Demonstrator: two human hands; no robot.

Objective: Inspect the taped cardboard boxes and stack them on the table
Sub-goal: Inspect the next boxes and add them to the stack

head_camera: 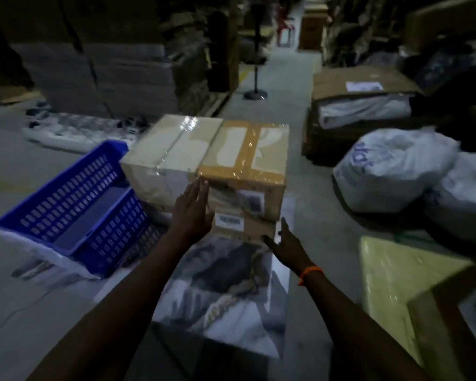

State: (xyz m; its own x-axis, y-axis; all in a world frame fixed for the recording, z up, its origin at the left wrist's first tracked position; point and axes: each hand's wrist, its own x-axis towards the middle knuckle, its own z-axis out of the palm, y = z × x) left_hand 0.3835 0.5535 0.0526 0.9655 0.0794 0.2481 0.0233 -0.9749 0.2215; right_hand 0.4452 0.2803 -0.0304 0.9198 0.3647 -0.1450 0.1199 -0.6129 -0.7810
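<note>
A brown taped cardboard box point(245, 158) sits on top of a smaller brown box point(245, 228) with a barcode label, both at the far end of a marble-patterned table point(226, 298). A paler taped box point(168, 158) stands right beside them on the left. My left hand point(191, 213) lies flat with straight fingers against the left front corner of the stack. My right hand point(285, 247) is spread open at the lower box's right front corner, touching or nearly touching it. Neither hand curls round a box.
A blue perforated plastic crate point(74, 213) stands left of the table. White filled sacks point(396, 171) lie on the floor to the right. A yellowish wrapped box point(390, 284) sits near right. Stacked cartons point(363, 105) and an aisle with a pole stand point(256, 92) are behind.
</note>
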